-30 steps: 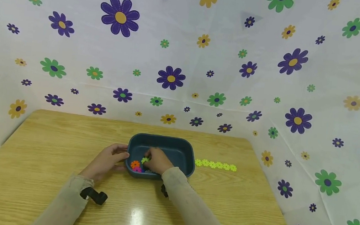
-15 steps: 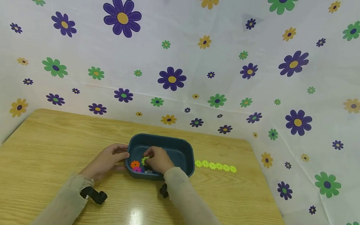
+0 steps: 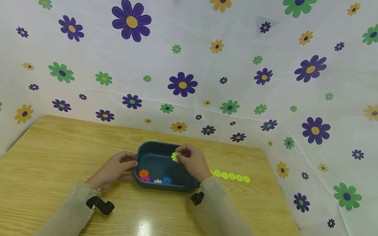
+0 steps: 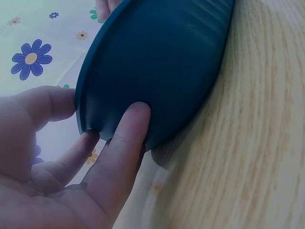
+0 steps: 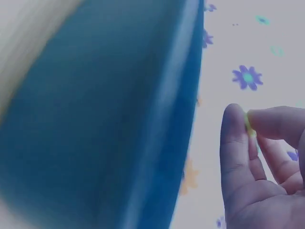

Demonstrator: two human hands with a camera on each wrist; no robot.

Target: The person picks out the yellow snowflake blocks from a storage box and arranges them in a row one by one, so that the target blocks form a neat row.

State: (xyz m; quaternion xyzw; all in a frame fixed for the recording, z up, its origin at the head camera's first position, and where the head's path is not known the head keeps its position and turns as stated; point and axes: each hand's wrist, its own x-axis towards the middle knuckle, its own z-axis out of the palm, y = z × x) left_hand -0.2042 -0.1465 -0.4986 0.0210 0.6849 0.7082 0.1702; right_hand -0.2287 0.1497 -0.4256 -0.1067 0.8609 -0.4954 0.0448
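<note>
In the head view my right hand (image 3: 193,161) is raised over the right part of a dark blue plastic basin (image 3: 176,187), pinching a yellow-green flower-shaped disc (image 3: 174,156) between thumb and finger. The disc's thin edge shows between the fingertips in the right wrist view. At the basin's left end my left hand (image 3: 113,169) holds the wall, thumb at the rim and fingers against the outside, as the left wrist view shows. Along the near inside wall lie an orange disc (image 3: 143,173), a pink disc (image 3: 145,179), a white disc (image 3: 158,181) and a blue disc (image 3: 167,180).
A straight row of several yellow-green discs (image 3: 232,176) lies right of the basin, its left end partly covered by the right wrist. Everything stands on a wooden table (image 3: 72,141). A white flower-print sheet (image 3: 154,55) encloses the back and sides.
My right hand has picked up the yellow-green disc from the basin's left part and moved it up and right. White and blue discs are uncovered. The left hand stays at the basin.
</note>
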